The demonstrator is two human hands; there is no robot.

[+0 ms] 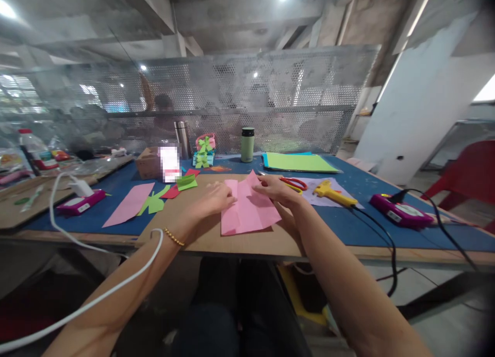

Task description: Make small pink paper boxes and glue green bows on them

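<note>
Two bare hands share one creased sheet of pink paper. The left hand's [219, 197] grip is nearly closed, curled fingertips at the left edge of the pink paper [250, 210]; the right hand [276, 188] has a narrow grip on its far right edge, thumb on top, though I cannot tell how firmly either pinches. The paper lies between the grips, touched by both, so neither hand is nearer, its body spreading toward the lap. I see no clear long axis; the main crease runs away from the person, and a far corner points forward. Below is cardboard [266, 244] on the blue worktop [348, 229]. Red-handled scissors [297, 182] lie just beyond the right hand, a yellow glue gun [335, 193] farther right.
</note>
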